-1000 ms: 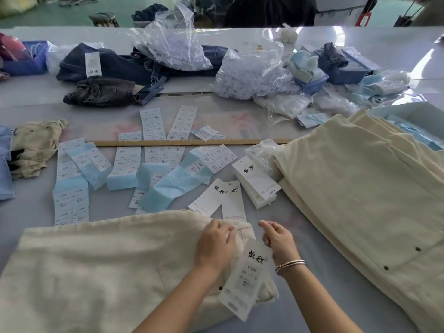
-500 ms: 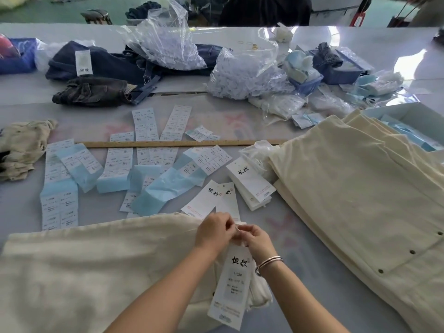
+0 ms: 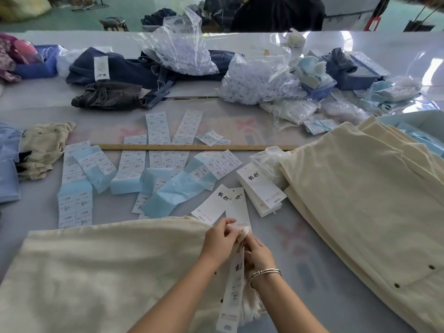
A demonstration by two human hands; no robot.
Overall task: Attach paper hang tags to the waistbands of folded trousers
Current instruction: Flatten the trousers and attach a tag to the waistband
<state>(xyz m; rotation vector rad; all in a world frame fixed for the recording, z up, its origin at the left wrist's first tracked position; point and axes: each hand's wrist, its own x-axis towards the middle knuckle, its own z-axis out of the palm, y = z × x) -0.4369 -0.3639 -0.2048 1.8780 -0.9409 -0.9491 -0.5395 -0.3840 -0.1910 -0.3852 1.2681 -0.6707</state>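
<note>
Cream folded trousers [image 3: 101, 272] lie on the grey table [image 3: 300, 248], nearest the camera. Left hand [image 3: 219, 239] pinches the waistband corner [image 3: 243, 231]. Right hand [image 3: 258, 257], a bracelet [image 3: 265, 273] on its wrist, has its fingers curled round the top of a white hang tag [image 3: 231, 296], which hangs edge-on between the wrists. Loose hang tags [image 3: 224, 204] lie just beyond the hands; a tag stack [image 3: 260, 189] sits beside a pile of cream trousers [image 3: 360, 200] at right.

The big grey counter [image 3: 300, 239] holds folded cream trousers [image 3: 101, 272], a stack of cream trousers [image 3: 360, 200], white paper tags [image 3: 260, 188], blue-and-white sticker strips [image 3: 134, 169], a long wooden ruler [image 3: 192, 147] and clear plastic bags [image 3: 254, 80].
</note>
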